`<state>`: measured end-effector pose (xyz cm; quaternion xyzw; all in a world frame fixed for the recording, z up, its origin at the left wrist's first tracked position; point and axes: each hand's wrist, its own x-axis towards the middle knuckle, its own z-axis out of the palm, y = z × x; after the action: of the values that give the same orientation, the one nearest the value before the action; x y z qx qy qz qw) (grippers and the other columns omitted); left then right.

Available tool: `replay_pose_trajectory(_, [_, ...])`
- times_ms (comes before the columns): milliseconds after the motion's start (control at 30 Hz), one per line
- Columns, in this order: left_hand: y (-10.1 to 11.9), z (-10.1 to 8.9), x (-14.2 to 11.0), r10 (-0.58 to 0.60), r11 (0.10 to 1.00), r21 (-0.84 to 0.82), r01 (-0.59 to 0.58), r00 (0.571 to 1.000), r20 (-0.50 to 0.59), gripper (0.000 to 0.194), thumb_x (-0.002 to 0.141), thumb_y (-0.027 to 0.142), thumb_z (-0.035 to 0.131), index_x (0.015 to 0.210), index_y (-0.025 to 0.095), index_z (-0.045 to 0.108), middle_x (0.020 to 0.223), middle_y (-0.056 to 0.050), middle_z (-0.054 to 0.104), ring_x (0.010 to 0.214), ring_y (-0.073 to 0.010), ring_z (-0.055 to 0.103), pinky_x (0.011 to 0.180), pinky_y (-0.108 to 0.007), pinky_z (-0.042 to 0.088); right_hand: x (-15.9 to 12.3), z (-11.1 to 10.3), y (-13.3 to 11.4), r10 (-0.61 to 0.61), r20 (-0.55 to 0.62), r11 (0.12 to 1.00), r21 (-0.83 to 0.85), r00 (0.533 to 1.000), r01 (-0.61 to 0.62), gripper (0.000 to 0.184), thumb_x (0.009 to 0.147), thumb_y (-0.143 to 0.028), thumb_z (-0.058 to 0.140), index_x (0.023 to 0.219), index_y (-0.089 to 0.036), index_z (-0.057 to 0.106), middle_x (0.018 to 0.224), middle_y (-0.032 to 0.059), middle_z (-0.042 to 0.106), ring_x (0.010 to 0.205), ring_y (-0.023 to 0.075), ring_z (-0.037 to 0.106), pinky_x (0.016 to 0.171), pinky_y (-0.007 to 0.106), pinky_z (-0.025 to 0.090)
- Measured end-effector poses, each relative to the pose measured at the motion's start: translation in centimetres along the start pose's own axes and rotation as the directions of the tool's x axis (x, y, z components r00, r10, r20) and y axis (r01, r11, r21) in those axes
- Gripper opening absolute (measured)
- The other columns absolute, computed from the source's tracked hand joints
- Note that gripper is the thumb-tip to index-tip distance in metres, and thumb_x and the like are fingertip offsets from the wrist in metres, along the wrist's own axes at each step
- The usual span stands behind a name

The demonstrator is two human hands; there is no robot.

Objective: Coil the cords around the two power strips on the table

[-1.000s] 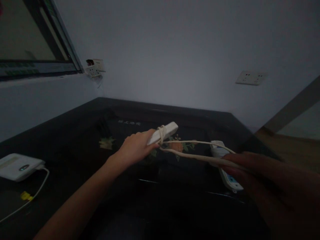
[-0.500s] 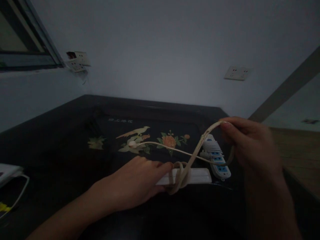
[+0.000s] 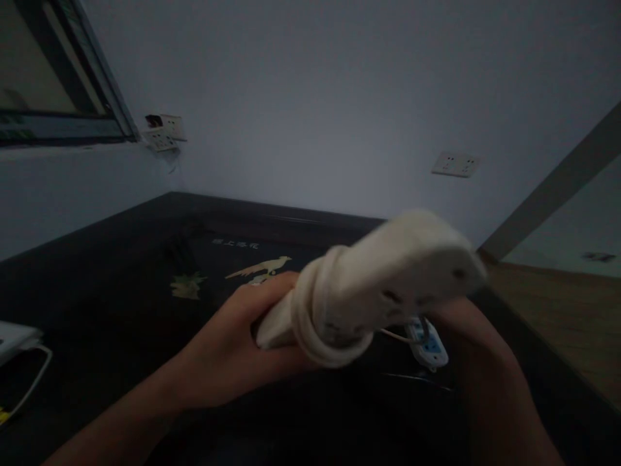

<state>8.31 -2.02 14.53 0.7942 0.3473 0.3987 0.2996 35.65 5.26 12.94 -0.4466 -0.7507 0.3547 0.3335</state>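
Observation:
A white power strip (image 3: 388, 278) is lifted close to the camera, its far end raised and tilted, its socket face turned partly down. My left hand (image 3: 237, 336) is closed around its near end. Several turns of a pale cord (image 3: 315, 310) circle the strip's middle, just past my left fingers. Behind the raised end is my right hand (image 3: 466, 330); the strip hides its fingers. Part of the cord shows as a thin curve beside it. Under that curve a second power strip (image 3: 429, 349) with blue sockets lies on the black table (image 3: 208, 362).
Painted birds and flowers decorate the tabletop. A white device (image 3: 17, 340) with a cord lies at the left edge. Wall sockets (image 3: 455, 164) are on the back wall, and others (image 3: 165, 133) hang loose near the window (image 3: 48, 71). Wooden floor shows on the right.
The held strip has come up toward the camera and turned on end. My right hand, which pinched the cord out to the right, has moved down and behind the strip.

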Motion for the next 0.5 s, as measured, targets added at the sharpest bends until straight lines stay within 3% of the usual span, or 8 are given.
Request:
replay_pose_trajectory(67, [-0.8, -0.6, 0.5, -0.082, 0.994, -0.084, 0.071, 0.987, -0.138, 0.04, 0.074, 0.031, 0.072, 0.112, 0.023, 0.06, 0.104, 0.0, 0.069, 0.088, -0.017, 0.065, 0.073, -0.023, 0.051, -0.2, 0.7, -1.0, -0.003, 0.071, 0.998, -0.067, 0.997, 0.008, 0.035, 0.086, -0.046, 0.051, 0.077, -0.018, 0.069, 0.047, -0.0051, 0.043, 0.042, 0.0081, 0.034, 0.041, 0.021, 0.026])
replay_pose_trajectory(133, [-1.8, -1.1, 1.2, -0.177, 0.972, -0.189, 0.14, 0.963, -0.201, 0.044, 0.073, 0.033, 0.071, 0.114, 0.019, 0.059, 0.109, -0.004, 0.069, 0.095, -0.0209, 0.064, 0.077, -0.027, 0.052, -0.6, 1.7, -2.3, -0.032, 0.143, 0.988, -0.146, 0.989, 0.054, 0.033, 0.089, -0.042, 0.046, 0.081, -0.019, 0.069, 0.056, -0.0022, 0.054, 0.049, 0.0101, 0.044, 0.046, 0.022, 0.033])
replay_pose_trajectory(233, [-3.3, -1.3, 2.2, -0.285, 0.924, -0.318, 0.212, 0.936, -0.204, 0.041, 0.076, 0.035, 0.068, 0.111, 0.015, 0.059, 0.11, -0.008, 0.068, 0.097, -0.0235, 0.065, 0.077, -0.03, 0.053, -1.5, 3.3, -3.9, -0.074, 0.194, 0.966, -0.229, 0.978, 0.118, 0.029, 0.092, -0.036, 0.042, 0.09, -0.022, 0.068, 0.079, 0.0022, 0.067, 0.069, 0.0146, 0.059, 0.061, 0.024, 0.043])
replay_pose_trajectory(300, [-4.1, -1.1, 2.6, -0.313, 0.905, -0.353, 0.235, 0.932, -0.183, 0.042, 0.077, 0.035, 0.066, 0.112, 0.014, 0.058, 0.113, -0.01, 0.067, 0.099, -0.0243, 0.065, 0.076, -0.031, 0.053, -2.3, 4.2, -4.4, -0.035, 0.185, 0.948, -0.304, 0.982, 0.091, 0.026, 0.092, -0.032, 0.042, 0.098, -0.023, 0.066, 0.086, 0.0033, 0.068, 0.073, 0.0159, 0.061, 0.064, 0.026, 0.045])
replay_pose_trajectory(400, [-5.1, -1.0, 3.1, -0.317, 0.921, -0.3, 0.249, 0.926, -0.203, 0.042, 0.076, 0.036, 0.065, 0.112, 0.014, 0.059, 0.113, -0.011, 0.067, 0.097, -0.0241, 0.065, 0.075, -0.032, 0.053, -3.0, 4.8, -4.6, 0.021, 0.138, 0.916, -0.4, 0.99, 0.037, 0.026, 0.09, -0.025, 0.045, 0.11, -0.021, 0.061, 0.09, 0.005, 0.069, 0.072, 0.0165, 0.062, 0.063, 0.026, 0.045])
replay_pose_trajectory(500, [-6.5, -1.6, 3.4, -0.304, 0.952, -0.149, 0.268, 0.89, -0.341, 0.04, 0.075, 0.038, 0.064, 0.107, 0.013, 0.06, 0.104, -0.01, 0.068, 0.091, -0.0232, 0.064, 0.076, -0.034, 0.052, -3.2, 4.3, -4.9, 0.02, 0.117, 0.91, -0.414, 0.993, 0.031, 0.022, 0.089, -0.023, 0.046, 0.105, -0.021, 0.061, 0.081, 0.0031, 0.067, 0.066, 0.0147, 0.06, 0.057, 0.024, 0.043])
